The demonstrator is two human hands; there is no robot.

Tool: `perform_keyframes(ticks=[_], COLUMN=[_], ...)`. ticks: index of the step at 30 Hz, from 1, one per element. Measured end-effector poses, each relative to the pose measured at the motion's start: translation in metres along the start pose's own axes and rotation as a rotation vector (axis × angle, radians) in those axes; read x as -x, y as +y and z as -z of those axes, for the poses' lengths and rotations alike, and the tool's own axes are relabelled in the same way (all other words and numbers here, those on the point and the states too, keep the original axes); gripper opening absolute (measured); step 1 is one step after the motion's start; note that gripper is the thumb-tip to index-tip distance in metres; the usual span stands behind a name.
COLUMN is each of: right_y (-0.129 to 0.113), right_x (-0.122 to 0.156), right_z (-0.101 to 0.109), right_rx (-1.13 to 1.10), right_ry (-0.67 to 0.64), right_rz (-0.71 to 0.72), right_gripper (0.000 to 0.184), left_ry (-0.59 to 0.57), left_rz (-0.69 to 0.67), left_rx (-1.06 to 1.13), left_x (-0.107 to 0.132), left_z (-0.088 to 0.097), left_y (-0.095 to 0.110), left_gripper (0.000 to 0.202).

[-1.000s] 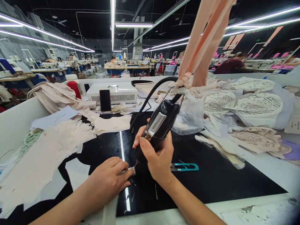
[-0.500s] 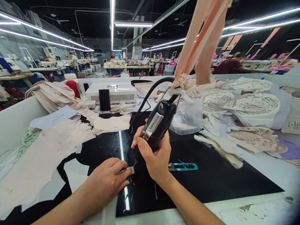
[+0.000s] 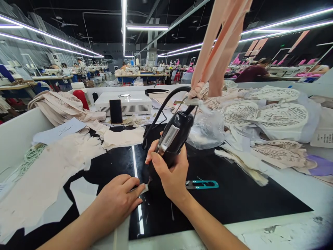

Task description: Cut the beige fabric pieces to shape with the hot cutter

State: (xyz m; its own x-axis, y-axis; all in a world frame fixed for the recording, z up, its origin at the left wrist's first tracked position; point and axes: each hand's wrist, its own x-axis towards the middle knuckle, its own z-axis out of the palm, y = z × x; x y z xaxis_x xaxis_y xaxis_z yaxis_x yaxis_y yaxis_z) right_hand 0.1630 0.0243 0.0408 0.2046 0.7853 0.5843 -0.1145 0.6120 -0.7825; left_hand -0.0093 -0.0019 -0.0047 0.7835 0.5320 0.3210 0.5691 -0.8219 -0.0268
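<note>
My right hand (image 3: 173,173) is wrapped round a black corded handheld power tool (image 3: 180,123), tilted with its thin tip pointing down. Pink fabric strips (image 3: 208,59) are knotted at its top end and lead upward. Just left of the tip, my left hand (image 3: 118,196) has its fingers pressed together on a small pale fabric strip (image 3: 146,188); only the strip's end shows past the fingertips. Tip and strip end are very close; I cannot tell if they touch. Teal thread snips (image 3: 208,184) lie right of my right wrist on the glossy black sheet (image 3: 221,208).
Cut pale fabric pieces (image 3: 39,184) cover the left side. White lace cups (image 3: 281,114) and a clear plastic bag (image 3: 208,128) lie at right. Behind stand a white vented box (image 3: 135,102), a phone (image 3: 116,111) and a red thread cone (image 3: 81,99). The tool's cord (image 3: 158,111) loops left.
The power tool and the pink strips have shifted slightly left. My left hand and the fabric strip's end have moved very slightly left and up; both grips stay the same.
</note>
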Motion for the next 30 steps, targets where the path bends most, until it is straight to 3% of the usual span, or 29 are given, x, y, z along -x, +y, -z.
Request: perform_keyframes(ticks=[12, 22, 30], right_y=[-0.0059, -0.0036, -0.0048], right_x=[-0.0034, -0.0020, -0.0008], right_z=[-0.0037, -0.0047, -0.0046], right_rx=[-0.001, -0.023, -0.009], right_ry=[0.063, 0.009, 0.043], right_rz=[0.007, 0.001, -0.034], right_gripper=[0.025, 0.026, 0.021], left_ry=[0.028, 0.010, 0.033], left_rz=[-0.039, -0.031, -0.037], left_rx=[-0.063, -0.054, -0.081], left_x=[0.0013, 0.0007, 0.0012], left_z=[-0.0034, -0.0033, -0.0031], left_y=[-0.0007, -0.0006, -0.0001], left_gripper=[0.034, 0.035, 0.035])
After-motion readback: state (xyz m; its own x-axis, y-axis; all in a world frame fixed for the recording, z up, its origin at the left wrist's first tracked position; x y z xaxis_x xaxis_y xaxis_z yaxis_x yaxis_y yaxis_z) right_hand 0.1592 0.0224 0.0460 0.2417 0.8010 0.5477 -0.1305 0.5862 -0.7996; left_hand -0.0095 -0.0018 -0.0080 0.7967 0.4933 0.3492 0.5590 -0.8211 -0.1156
